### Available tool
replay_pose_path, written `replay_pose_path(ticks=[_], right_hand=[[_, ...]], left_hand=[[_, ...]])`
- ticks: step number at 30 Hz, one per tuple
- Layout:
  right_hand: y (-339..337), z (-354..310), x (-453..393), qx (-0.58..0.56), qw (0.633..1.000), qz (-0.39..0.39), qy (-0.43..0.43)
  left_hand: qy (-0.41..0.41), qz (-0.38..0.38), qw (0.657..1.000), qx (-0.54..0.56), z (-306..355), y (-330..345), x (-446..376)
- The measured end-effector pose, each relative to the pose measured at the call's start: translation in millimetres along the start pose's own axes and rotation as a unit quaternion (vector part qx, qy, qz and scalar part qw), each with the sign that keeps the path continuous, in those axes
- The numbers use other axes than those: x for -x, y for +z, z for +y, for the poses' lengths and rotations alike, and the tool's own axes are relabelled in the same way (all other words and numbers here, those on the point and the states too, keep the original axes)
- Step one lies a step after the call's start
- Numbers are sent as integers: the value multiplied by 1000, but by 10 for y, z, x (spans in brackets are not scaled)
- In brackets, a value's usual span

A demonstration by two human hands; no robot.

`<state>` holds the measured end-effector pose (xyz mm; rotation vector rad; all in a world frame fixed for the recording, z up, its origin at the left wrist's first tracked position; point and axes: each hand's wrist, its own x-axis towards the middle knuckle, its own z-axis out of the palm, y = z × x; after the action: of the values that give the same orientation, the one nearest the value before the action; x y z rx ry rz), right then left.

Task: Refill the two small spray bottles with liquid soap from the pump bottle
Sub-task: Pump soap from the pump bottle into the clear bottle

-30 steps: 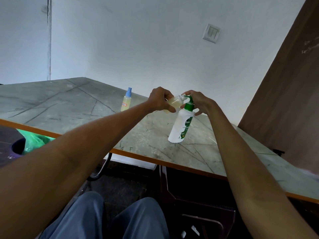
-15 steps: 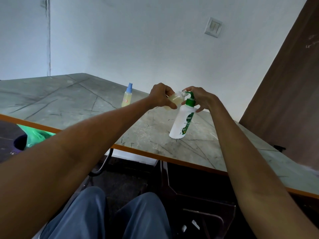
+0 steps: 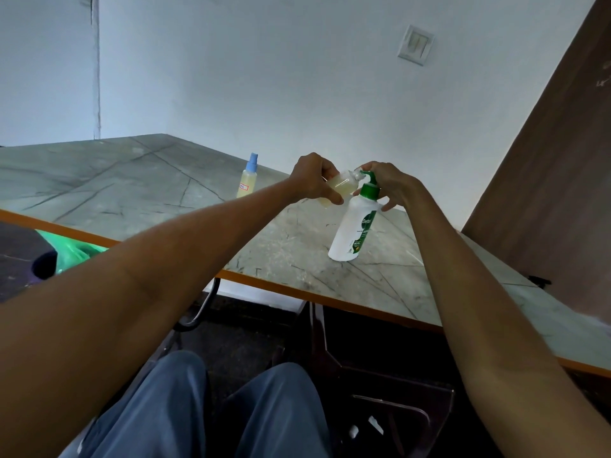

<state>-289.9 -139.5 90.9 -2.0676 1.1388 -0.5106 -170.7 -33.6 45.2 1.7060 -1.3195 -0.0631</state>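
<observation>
A white pump bottle (image 3: 352,231) with a green pump head stands on the marble-patterned table (image 3: 139,180). My right hand (image 3: 386,185) rests on top of the pump head, fingers curled over it. My left hand (image 3: 312,180) grips a small clear spray bottle (image 3: 340,187) holding yellowish liquid, tilted with its open neck at the pump's nozzle. A second small spray bottle (image 3: 248,178) with a blue cap stands upright on the table to the left, apart from both hands.
The table's orange front edge (image 3: 274,285) runs across in front of my knees. A green bag (image 3: 71,251) lies below the table at left. A brown panel (image 3: 555,180) rises at right, and a wall switch (image 3: 416,44) sits above.
The view has shifted slightly. The pump head has risen a little under my right hand. Both hands stay at the pump bottle with the small bottle at the nozzle.
</observation>
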Motion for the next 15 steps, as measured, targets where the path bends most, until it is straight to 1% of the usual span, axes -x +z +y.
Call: replay_pose_path(ticks=[9, 15], right_hand=[[-57, -39, 48, 11, 1000, -14, -8], [-4, -13, 21, 2, 1000, -17, 7]], left_hand=[[11, 3, 1000, -4, 52, -49, 3], [7, 6, 1000, 6, -3, -3, 17]])
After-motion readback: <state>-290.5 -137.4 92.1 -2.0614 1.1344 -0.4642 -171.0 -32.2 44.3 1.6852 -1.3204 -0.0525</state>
